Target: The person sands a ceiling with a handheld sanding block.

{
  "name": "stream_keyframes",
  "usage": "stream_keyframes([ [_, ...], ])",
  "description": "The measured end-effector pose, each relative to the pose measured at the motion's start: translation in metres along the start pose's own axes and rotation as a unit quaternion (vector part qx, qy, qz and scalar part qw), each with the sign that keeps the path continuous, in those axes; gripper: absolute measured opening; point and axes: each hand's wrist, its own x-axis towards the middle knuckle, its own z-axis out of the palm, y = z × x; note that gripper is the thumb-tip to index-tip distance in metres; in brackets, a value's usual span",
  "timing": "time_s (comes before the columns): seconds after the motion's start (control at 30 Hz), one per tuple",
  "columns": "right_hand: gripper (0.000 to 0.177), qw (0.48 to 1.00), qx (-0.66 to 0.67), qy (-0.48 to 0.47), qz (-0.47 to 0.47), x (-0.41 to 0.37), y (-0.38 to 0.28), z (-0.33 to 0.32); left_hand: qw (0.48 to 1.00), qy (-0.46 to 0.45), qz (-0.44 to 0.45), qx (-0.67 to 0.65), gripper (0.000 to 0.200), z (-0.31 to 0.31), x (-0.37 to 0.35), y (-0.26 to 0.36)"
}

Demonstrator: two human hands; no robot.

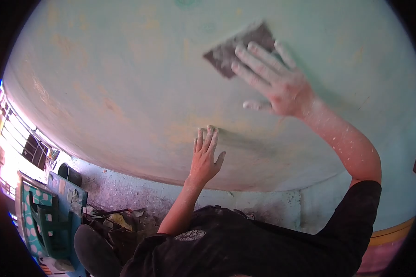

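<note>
A dark, dust-coated sheet of sandpaper (pixel 221 56) lies against a pale green wall surface (pixel 138 87) with yellowish patches. My right hand (pixel 279 85), white with dust, holds the sheet to the wall under its outstretched fingers, thumb off to the side. The sheet's edges look slightly smeared by motion. Lower down and to the left, my left hand (pixel 205 154) is open, its fingers pointing up and its fingertips at the wall. It holds nothing. Dust specks cover my right forearm.
At lower left are a green plastic chair (pixel 53 226), a blue board (pixel 69 191) and a dark bucket (pixel 70 174). Cluttered debris (pixel 120 221) lies below the wall. A barred window (pixel 25 138) is at far left. A rounded black object (pixel 94 251) stands near me.
</note>
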Motion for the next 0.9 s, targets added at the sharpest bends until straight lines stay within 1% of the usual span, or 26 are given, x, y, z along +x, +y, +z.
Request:
stream_keyframes([
  [0.03,0.064,0.998,0.0,-0.057,-0.029,-0.005,-0.004,0.003,1.0,-0.016,-0.009,-0.001,0.076,0.0,-0.001,0.0],
  [0.07,0.064,0.998,0.0,-0.055,-0.03,-0.002,0.003,-0.001,0.999,-0.033,-0.019,-0.002,0.076,-0.001,-0.001,0.0],
  [0.13,0.06,0.996,-0.083,-0.005,-0.024,0.009,0.029,-0.02,0.999,-0.041,-0.02,0.002,0.075,-0.004,-0.001,0.0],
  [0.2,0.059,0.984,-0.167,0.01,0.061,0.022,0.061,-0.043,0.998,-0.053,-0.023,0.004,0.075,-0.007,-0.001,0.001],
  [0.23,0.059,0.985,-0.162,0.006,0.063,0.025,0.075,-0.05,0.998,-0.054,-0.028,-0.011,0.071,-0.009,-0.001,0.001],
  [0.27,0.063,0.973,-0.206,0.019,0.107,0.026,0.087,-0.053,0.998,-0.055,-0.032,-0.025,0.067,-0.009,-0.002,0.0],
  [0.3,0.067,0.956,-0.249,0.033,0.152,0.021,0.092,-0.052,0.997,-0.061,-0.033,-0.025,0.067,-0.006,-0.005,-0.003],
  [0.33,0.067,0.956,-0.249,0.031,0.153,0.016,0.086,-0.048,0.998,-0.025,-0.048,-0.044,0.062,-0.009,-0.011,-0.008],
  [0.37,0.063,0.973,-0.138,0.012,0.186,0.008,0.077,-0.036,0.996,0.012,-0.063,-0.063,0.057,-0.011,-0.016,-0.012],
  [0.4,0.06,0.976,-0.026,-0.006,0.216,0.002,0.065,-0.025,0.996,0.01,-0.062,-0.064,0.057,-0.017,-0.02,-0.015],
  [0.47,0.062,0.997,-0.027,0.049,0.055,-0.007,0.027,-0.009,0.99,0.087,-0.075,-0.077,0.05,-0.032,-0.024,-0.016],
  [0.5,0.063,1.0,0.006,-0.004,0.02,-0.021,0.008,0.004,0.991,0.111,-0.056,-0.056,0.048,-0.037,-0.026,-0.019],
  [0.53,0.064,0.997,0.041,-0.057,-0.015,-0.033,-0.008,0.015,0.991,0.11,-0.058,-0.055,0.048,-0.04,-0.027,-0.022],
  [0.57,0.064,0.997,0.046,-0.058,-0.015,-0.046,-0.016,0.022,0.988,0.121,-0.067,-0.061,0.049,-0.039,-0.027,-0.025],
  [0.63,0.063,0.986,0.059,-0.144,-0.062,-0.058,-0.024,0.026,0.985,0.139,-0.081,-0.069,0.049,-0.045,-0.03,-0.028],
  [0.67,0.063,0.986,0.061,-0.142,-0.061,-0.058,-0.014,0.024,0.985,0.139,-0.081,-0.066,0.049,-0.045,-0.029,-0.028],
  [0.73,0.064,0.997,-0.067,-0.035,-0.001,-0.043,0.017,0.005,0.986,0.136,-0.088,-0.036,0.049,-0.048,-0.032,-0.03],
  [0.8,0.061,0.981,-0.165,-0.006,0.102,-0.024,0.043,-0.019,0.985,0.139,-0.093,-0.04,0.049,-0.051,-0.034,-0.032],
  [0.83,0.061,0.981,-0.163,-0.009,0.102,-0.019,0.058,-0.017,0.984,0.143,-0.097,-0.042,0.049,-0.05,-0.035,-0.032],
  [0.9,0.074,0.96,-0.198,0.119,0.158,-0.007,0.073,-0.012,0.983,0.142,-0.104,-0.052,0.049,-0.053,-0.039,-0.033],
])
